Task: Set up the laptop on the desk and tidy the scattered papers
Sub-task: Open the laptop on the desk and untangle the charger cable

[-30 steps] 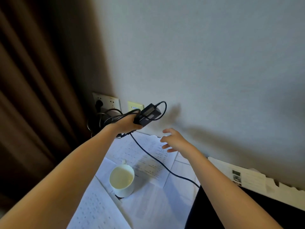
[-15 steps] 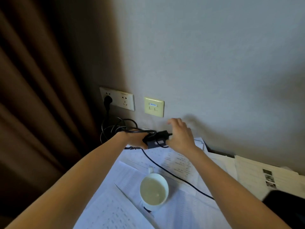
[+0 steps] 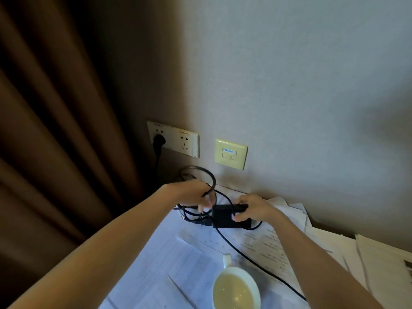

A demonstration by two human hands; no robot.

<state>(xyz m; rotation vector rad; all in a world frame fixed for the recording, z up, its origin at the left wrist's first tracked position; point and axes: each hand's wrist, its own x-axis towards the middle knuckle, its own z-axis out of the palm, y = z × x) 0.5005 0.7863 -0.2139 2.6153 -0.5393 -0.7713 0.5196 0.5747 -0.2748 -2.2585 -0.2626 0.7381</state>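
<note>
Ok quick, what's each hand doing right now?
Left hand: grips the coiled black cable.
Right hand: holds the black power adapter.

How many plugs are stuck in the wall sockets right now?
1: a black plug in the left half of the white socket plate; the right half is free.

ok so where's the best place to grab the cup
Take the cup by its handle, which sticks out on the far side, toward the wall. Come from the left: the cable runs close along its right. It looks nearly full, so keep it level.
</note>
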